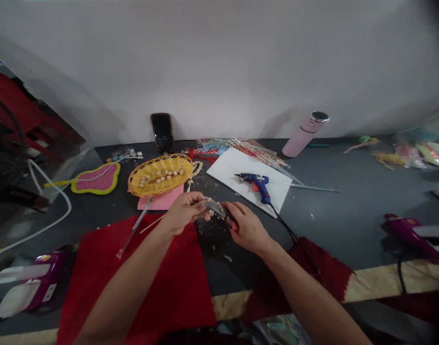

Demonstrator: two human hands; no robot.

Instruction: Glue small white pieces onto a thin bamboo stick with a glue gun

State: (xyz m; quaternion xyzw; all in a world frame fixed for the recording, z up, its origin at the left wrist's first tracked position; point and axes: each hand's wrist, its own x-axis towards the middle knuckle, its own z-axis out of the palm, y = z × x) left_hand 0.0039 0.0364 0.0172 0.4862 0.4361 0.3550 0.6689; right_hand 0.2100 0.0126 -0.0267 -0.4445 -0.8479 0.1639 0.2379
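Observation:
My right hand is closed around a pair of pruning shears with silver-grey blades and red-orange handles. The blades point left, their tips reaching my left hand's fingertips. My left hand is pinched shut there; whatever small thing it holds is mostly hidden by fingers and blades. Small pale beads or flower-like bits show just below the blades. A thin wooden stick passes beneath my left wrist. Behind my left hand, a yellow woven basket holds several pale flower-like pieces and rests partly on pink paper.
A blue glue gun lies on a white board, its cord trailing toward me. Red cloth covers the table front. Behind stand a phone and a pink bottle. Purple devices sit left and right.

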